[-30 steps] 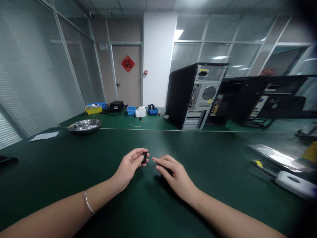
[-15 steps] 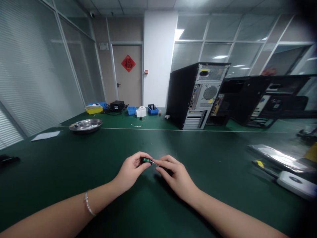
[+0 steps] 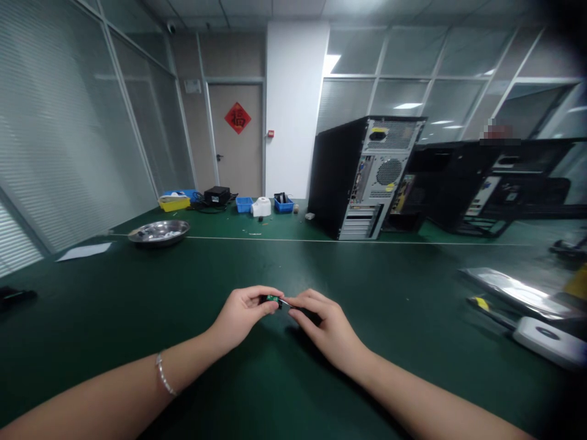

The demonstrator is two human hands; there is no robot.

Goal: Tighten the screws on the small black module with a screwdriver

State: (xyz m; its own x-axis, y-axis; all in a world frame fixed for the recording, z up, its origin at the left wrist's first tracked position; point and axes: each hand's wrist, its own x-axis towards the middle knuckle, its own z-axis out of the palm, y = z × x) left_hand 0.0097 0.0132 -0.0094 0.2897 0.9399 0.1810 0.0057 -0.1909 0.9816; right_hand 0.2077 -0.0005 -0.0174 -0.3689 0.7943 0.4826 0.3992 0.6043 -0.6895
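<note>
Your left hand (image 3: 242, 315) is low and near the middle of the green worktop (image 3: 137, 305), and its grip is pinched closed on a small part (image 3: 273, 299). The part shows green and black between your thumb and fingertips. It is too small to tell more about it.

Your right hand (image 3: 328, 327) meets the left one from the other side, palm down. Its grip is closed on a slim tool (image 3: 308, 315). The dark handle runs under your fingers and the thin bright tip reaches the small part. The two hands are almost touching at the fingertips, just above the worktop. A thin bracelet (image 3: 164, 374) sits on your left wrist.

Further back on your left, a steel bowl (image 3: 158, 232) rests on the worktop, with a white sheet of paper (image 3: 83, 250) nearer the edge. Beyond the bowl stand a yellow bin (image 3: 173, 203), a black box (image 3: 216, 194), two blue bins (image 3: 243, 204) and a white device (image 3: 261, 208) between them.

On the far side, an upright computer tower (image 3: 364, 177) shows its rear panel. A second case (image 3: 486, 183) lies beside it to the right. Near your right edge are a silver sheet (image 3: 509, 284) and a flat white box (image 3: 550, 342), well apart from your hands.
</note>
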